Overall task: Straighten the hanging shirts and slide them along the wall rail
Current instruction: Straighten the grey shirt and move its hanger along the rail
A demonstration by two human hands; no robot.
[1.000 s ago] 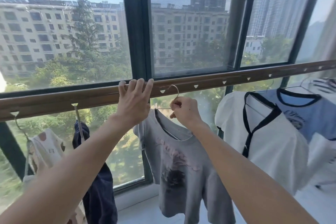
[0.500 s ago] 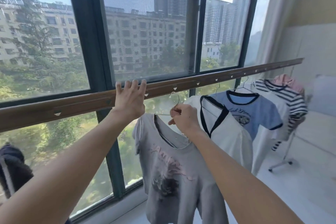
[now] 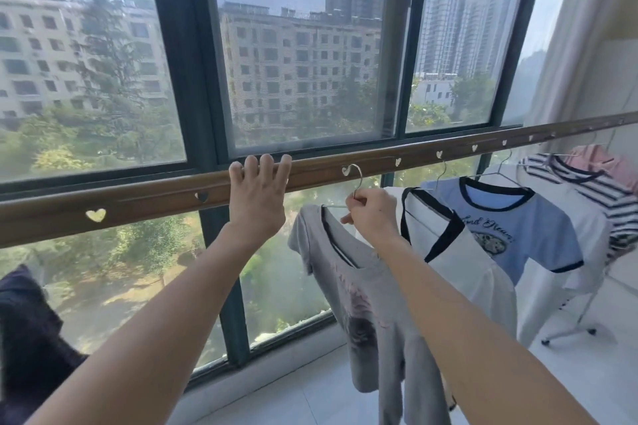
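- Head view, at 8 o'clock: a dark garment (image 3: 24,338) is cut off by the left edge; its hanger cannot be seen.
- Running from 9 o'clock up to 3 o'clock, the brown wall rail (image 3: 148,202) carries heart-shaped holes and crosses a dark-framed window (image 3: 179,55) showing apartment blocks and trees.
- Left hand (image 3: 257,198) lies flat on the rail near centre, fingers hooked over its top edge, grasping nothing else.
- Right hand (image 3: 373,217) pinches the wire hanger (image 3: 357,179), whose hook sits in a heart hole; the hanger's right half is hidden behind the hand.
- Grey shirt (image 3: 366,314) hangs from it toward 5 o'clock, its print blurred.
- At 3 o'clock hang a white shirt (image 3: 459,266), blue shirt (image 3: 518,228) and striped shirt (image 3: 600,193), overlapping; a pink garment (image 3: 600,159) is mostly hidden.
- White tiled floor (image 3: 293,397) fills the bottom.
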